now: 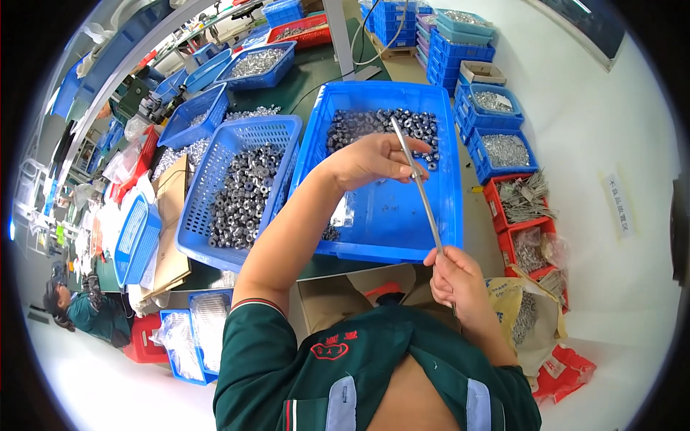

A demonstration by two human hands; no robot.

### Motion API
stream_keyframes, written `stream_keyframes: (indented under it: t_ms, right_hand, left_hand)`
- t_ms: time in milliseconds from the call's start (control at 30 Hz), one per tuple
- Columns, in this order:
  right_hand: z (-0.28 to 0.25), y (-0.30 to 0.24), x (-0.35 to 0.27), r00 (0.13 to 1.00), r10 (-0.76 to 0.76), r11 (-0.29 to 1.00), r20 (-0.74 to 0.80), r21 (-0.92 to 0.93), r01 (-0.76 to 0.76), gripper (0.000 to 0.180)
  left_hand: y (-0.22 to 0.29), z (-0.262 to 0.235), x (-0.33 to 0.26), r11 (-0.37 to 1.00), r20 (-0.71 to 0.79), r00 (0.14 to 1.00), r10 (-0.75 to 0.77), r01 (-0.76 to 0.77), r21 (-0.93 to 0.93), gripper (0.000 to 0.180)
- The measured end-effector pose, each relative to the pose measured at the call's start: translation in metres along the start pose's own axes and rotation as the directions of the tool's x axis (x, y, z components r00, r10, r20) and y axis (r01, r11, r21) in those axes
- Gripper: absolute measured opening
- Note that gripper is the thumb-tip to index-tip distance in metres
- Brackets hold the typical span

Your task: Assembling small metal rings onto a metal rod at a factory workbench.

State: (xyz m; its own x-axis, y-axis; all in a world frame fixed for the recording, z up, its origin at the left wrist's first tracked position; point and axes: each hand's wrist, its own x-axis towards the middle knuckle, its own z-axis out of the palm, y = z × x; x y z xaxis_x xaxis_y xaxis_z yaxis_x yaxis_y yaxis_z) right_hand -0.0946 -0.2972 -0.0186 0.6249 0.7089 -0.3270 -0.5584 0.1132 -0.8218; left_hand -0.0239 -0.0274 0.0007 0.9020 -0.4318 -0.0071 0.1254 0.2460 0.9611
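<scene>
A long, thin metal rod (428, 210) slants across the front of the large blue bin (457, 215), its upper end over the dark metal nuts (381, 123) heaped at the bin's far side. My right hand (460, 281) is closed round the lower part of the rod. Higher up, my left hand (375, 159) reaches over the bin, its thumb and fingers curled about the rod. A small grey piece shows by those fingertips, too small to make out. Left of the bin, a perforated blue basket (192, 228) holds many more dark nuts (248, 190).
Blue baskets of shiny metal parts (255, 63) stand farther back on the green table (305, 86). Stacked crates (496, 108) and red bins (528, 197) line the right side. A sack (543, 323) leans near my right elbow. Another person (93, 312) is at the lower left.
</scene>
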Motion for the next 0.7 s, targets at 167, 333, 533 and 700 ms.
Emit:
stream_keyframes:
  t_ms: [167,333,533,700]
  right_hand:
    - [0.003,-0.004,0.010,1.000,-0.022,0.999,-0.011,0.032,0.022,0.020]
    - [-0.002,0.002,0.007,0.995,-0.065,0.998,-0.070,-0.011,0.065,0.020]
    - [-0.008,0.005,0.005,0.996,-0.080,0.997,-0.044,0.009,0.080,0.019]
    - [-0.009,0.005,0.004,0.998,-0.056,0.998,-0.016,0.012,0.056,0.019]
  left_hand:
    - [0.002,-0.022,-0.004,0.977,0.014,1.000,-0.022,0.018,0.213,0.056]
    - [-0.024,-0.059,0.000,0.443,-0.451,0.861,0.236,0.318,0.838,0.039]
    - [-0.061,-0.052,0.014,0.019,-0.354,0.931,0.091,0.354,0.935,0.027]
    - [-0.075,-0.051,0.015,-0.201,-0.536,0.841,0.064,0.537,0.819,0.025]
